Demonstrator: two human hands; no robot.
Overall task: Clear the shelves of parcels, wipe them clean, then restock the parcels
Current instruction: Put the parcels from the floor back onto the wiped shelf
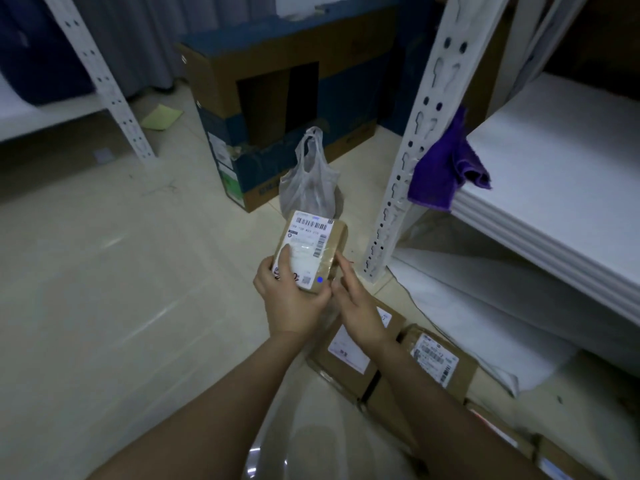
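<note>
A small brown cardboard parcel (311, 242) with a white barcode label is held above the floor near the middle of the view. My left hand (291, 299) grips its near end, thumb on the label. My right hand (356, 306) touches the parcel's right side with its fingers straight. Several more brown parcels (349, 355) lie on the floor below my right arm, beside the shelf. A white shelf (554, 188) at the right stands bare, with a purple cloth (446, 168) draped over its corner by the white upright post (415, 143).
A large brown-and-blue carton (277, 109) stands on the floor behind a tied white plastic bag (310, 181). Another white rack's post (104, 77) rises at the left. A yellow-green paper (162, 117) lies on the pale tiled floor.
</note>
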